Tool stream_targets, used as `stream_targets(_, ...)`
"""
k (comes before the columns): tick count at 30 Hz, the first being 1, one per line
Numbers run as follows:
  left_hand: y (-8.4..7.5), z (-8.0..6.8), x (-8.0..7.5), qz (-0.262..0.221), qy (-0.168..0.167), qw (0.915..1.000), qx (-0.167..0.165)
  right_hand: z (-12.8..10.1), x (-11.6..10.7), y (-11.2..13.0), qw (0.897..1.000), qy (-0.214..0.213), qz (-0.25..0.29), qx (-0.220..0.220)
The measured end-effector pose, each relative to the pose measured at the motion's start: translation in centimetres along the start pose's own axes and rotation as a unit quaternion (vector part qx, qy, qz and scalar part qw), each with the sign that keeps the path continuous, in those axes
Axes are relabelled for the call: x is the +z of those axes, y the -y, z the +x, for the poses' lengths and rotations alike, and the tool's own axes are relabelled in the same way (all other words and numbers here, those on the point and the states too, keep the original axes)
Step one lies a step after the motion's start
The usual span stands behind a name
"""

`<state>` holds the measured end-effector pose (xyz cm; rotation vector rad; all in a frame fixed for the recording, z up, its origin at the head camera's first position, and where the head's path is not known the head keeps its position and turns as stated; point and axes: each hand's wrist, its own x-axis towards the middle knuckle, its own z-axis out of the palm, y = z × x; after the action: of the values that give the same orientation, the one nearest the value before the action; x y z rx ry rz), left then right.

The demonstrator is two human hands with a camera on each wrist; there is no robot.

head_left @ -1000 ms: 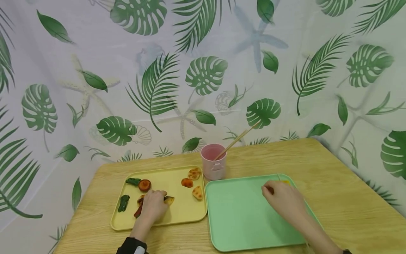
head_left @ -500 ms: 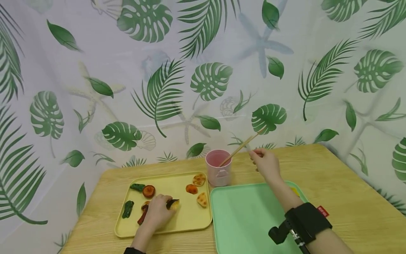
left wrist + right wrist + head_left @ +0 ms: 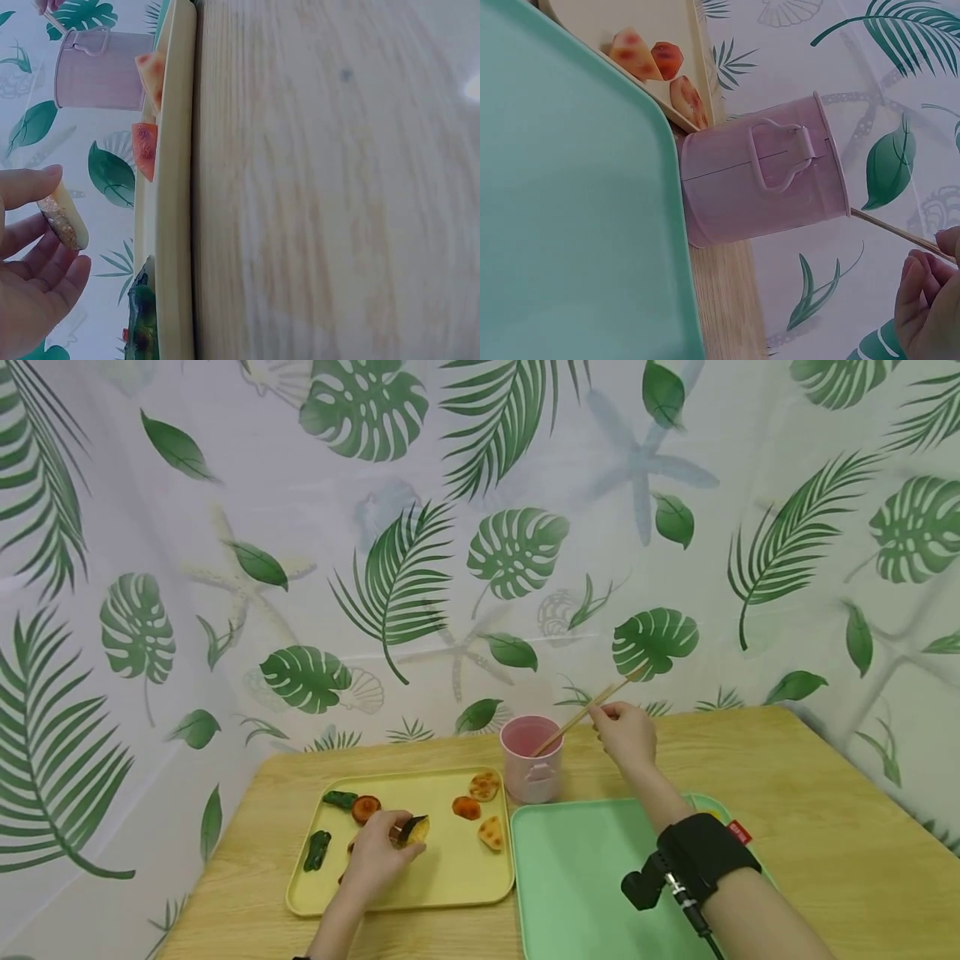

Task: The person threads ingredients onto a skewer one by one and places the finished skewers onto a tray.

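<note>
My right hand pinches the skewer standing in the cup. My left hand pinches a food slice above the yellow tray; only my left wrist view shows its pale cut face clear of the tray.

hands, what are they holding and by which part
Left hand pinches a food slice by its edges, between thumb and fingertips. Right hand pinches the wooden skewer near its upper end.
</note>
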<state>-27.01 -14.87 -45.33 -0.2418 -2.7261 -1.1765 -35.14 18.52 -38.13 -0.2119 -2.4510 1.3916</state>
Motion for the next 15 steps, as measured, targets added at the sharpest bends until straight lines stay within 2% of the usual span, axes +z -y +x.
stream_targets(8,-0.10,-0.12,0.38,-0.024,0.008,0.9994,-0.023,0.31,0.20,0.02,0.999,-0.001,-0.036,-0.016)
stream_targets(15,-0.38,0.10,0.51,-0.018,0.019,0.9993,-0.027,0.79,-0.01,0.22,0.999,-0.001,-0.029,-0.018)
